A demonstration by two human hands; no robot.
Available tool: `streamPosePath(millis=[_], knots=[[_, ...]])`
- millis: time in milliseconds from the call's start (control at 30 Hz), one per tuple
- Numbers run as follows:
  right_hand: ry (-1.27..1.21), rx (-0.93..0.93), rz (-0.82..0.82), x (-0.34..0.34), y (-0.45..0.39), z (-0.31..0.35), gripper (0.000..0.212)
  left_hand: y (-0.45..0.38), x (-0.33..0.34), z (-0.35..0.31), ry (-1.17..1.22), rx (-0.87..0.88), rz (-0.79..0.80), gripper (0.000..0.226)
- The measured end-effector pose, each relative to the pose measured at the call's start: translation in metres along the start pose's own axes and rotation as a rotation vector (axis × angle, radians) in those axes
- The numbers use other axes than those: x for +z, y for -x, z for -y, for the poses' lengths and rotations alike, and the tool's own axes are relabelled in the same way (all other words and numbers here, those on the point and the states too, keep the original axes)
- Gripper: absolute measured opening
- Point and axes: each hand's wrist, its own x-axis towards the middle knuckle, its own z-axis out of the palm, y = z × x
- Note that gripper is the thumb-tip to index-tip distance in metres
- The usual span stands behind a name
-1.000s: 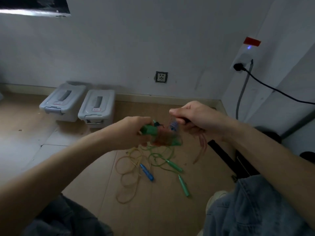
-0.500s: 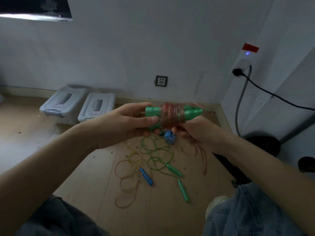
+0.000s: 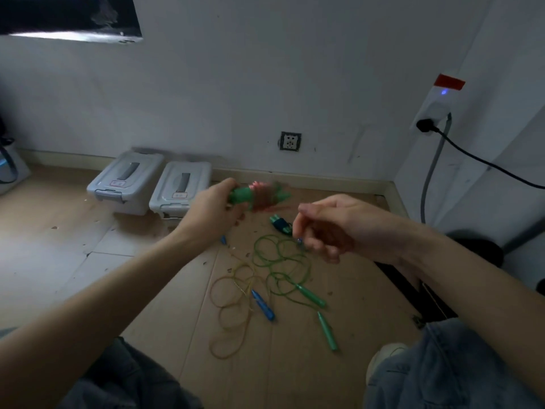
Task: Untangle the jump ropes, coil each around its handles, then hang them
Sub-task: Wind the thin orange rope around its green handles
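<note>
Right hand has let go of the coiled red rope, fingers loosely curled, empty. Left hand alone grips it, carried toward 11 o'clock. 1 coil looks done; green rope and yellow rope remain on the floor.

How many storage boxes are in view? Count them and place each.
2. One storage box sits on the floor by the back wall; the second stands right beside it, nearer the left hand. Others could lie outside the view.
</note>
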Motion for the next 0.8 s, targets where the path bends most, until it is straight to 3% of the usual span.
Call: streamPosePath(millis=[100,233,333,467,600,667,800], knots=[[0.257,-0.059,-0.260,-0.008,-0.001,0.003,0.038,0.006,0.001,-0.008,-0.114,0.166,0.336,0.015],[0.747,-0.207,-0.494,-0.006,-0.003,0.001,0.041,0.016,-0.009,-0.028,0.017,0.298,0.659,0.020],[0.768,-0.206,-0.636,-0.002,-0.006,-0.005,0.044,0.018,-0.018,-0.035,0.230,0.286,0.643,0.010],[0.678,-0.128,-0.706,0.001,-0.014,-0.011,0.051,0.022,-0.005,-0.036,0.240,0.190,0.589,0.010],[0.809,-0.217,-0.754,0.008,-0.018,-0.012,0.052,0.018,-0.005,-0.036,0.317,0.045,0.583,0.040],[0.845,-0.250,-0.740,0.013,-0.018,-0.013,0.050,0.017,-0.011,-0.038,0.331,0.073,0.636,0.051],[0.918,-0.329,-0.776,0.018,-0.019,-0.014,0.048,0.018,-0.018,-0.042,0.422,0.060,0.794,0.042]])
